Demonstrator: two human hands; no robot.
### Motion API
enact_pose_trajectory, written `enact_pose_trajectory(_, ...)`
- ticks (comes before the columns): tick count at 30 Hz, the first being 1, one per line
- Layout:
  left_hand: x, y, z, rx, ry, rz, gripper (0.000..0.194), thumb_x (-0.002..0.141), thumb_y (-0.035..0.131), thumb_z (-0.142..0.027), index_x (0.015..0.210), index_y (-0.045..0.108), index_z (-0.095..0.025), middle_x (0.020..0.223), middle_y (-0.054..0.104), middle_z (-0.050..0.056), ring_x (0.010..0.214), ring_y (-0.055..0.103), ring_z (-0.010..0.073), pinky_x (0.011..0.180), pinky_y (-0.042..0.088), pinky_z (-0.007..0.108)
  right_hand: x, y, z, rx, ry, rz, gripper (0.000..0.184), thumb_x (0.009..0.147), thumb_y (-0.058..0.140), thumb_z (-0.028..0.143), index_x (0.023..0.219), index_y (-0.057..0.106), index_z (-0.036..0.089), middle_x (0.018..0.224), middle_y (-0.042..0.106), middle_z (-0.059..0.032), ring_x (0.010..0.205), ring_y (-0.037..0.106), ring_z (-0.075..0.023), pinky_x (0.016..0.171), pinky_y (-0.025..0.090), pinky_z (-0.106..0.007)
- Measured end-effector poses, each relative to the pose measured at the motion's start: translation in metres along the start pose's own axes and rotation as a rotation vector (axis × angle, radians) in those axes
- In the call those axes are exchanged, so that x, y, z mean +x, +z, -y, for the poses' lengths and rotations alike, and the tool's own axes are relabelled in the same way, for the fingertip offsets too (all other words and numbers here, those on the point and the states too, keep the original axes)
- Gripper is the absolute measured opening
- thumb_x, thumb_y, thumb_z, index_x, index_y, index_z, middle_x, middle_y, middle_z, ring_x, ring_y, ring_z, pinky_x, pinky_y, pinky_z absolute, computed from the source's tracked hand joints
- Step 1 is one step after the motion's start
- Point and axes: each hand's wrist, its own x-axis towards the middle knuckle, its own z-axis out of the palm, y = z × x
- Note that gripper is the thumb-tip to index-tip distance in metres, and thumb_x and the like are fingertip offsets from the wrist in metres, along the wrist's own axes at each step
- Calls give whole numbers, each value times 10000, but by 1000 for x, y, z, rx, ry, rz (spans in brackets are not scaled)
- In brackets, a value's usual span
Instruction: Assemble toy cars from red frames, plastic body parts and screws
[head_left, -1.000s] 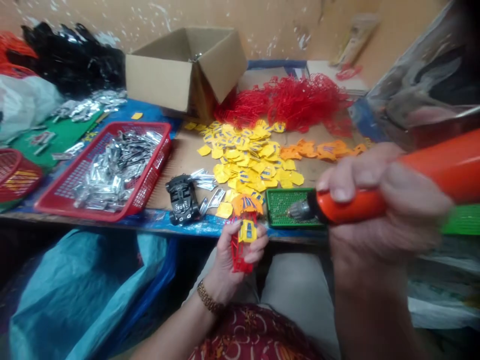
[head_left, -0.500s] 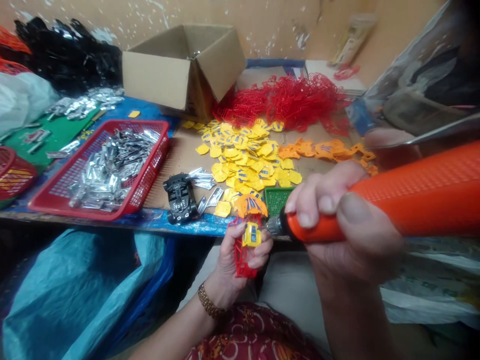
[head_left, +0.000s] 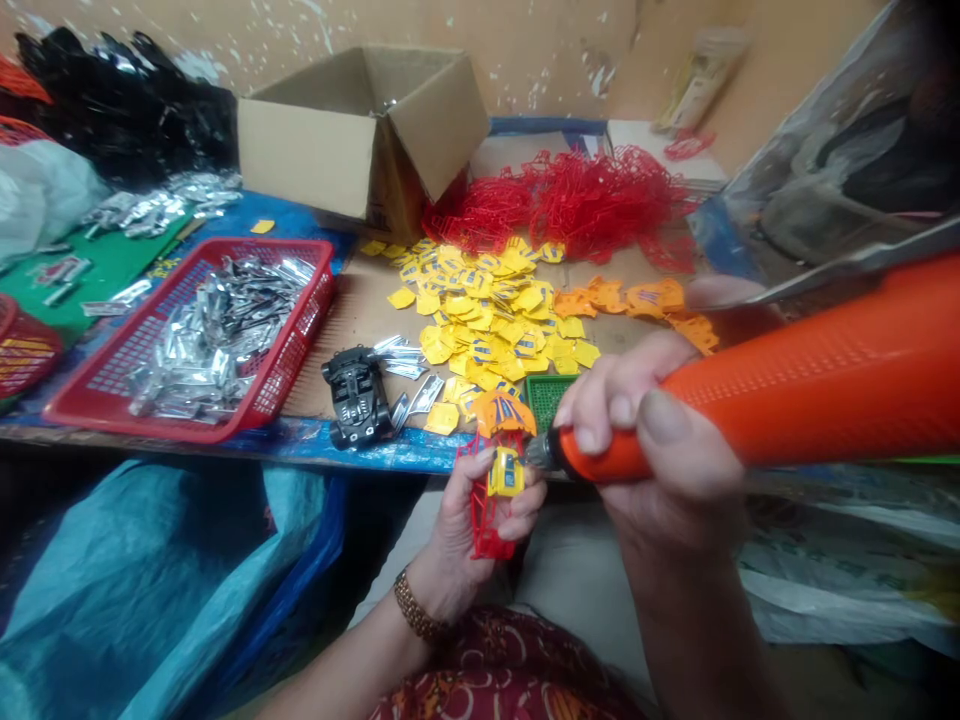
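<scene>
Pinches the red frame (head_left: 484,512) in the left hand (head_left: 459,510) at 6 o'clock from the yellow panels (head_left: 480,310), probably to steady it; wraps the right hand (head_left: 679,445) round 1 orange driver (head_left: 817,360), aiming from 3 o'clock, seemingly for side access.

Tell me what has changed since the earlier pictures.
The right hand has brought the orange driver leftward from the green tray to the red-framed piece in the left hand. Both hands keep their hold. The yellow pieces and black car base stayed put.
</scene>
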Motion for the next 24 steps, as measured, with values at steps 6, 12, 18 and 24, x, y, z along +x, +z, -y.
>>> enact_pose_trajectory(6,1,-1,0,-7,-6,-1,288,707,783,-316,865,660,-108,705,556,30,499,449,63,344,314,94,-2,-3,-3,-36,43,-13,124,886,537,200,785,479,242,631,464,82,496,502,-75,544,490,-234)
enact_pose_trajectory(12,-1,-1,2,30,-14,-59,308,687,812,-332,833,648,-117,678,553,10,485,462,61,340,306,96,-4,-1,-3,-8,22,-40,151,822,573,129,803,484,250,632,432,84,460,460,-66,531,494,-242)
enact_pose_trajectory(18,-1,-1,3,116,32,-87,323,728,793,-379,841,624,-128,679,550,1,487,474,67,346,314,106,-6,-3,-6,28,16,-33,159,832,564,108,837,504,254,639,455,85,468,470,-69,531,486,-249)
enact_pose_trajectory(24,-2,4,3,221,52,-131,377,740,782,-456,827,594,-141,690,552,-9,473,463,57,344,306,108,-8,-8,-5,-16,-3,30,149,864,525,111,827,487,251,619,473,92,470,474,-71,566,476,-260)
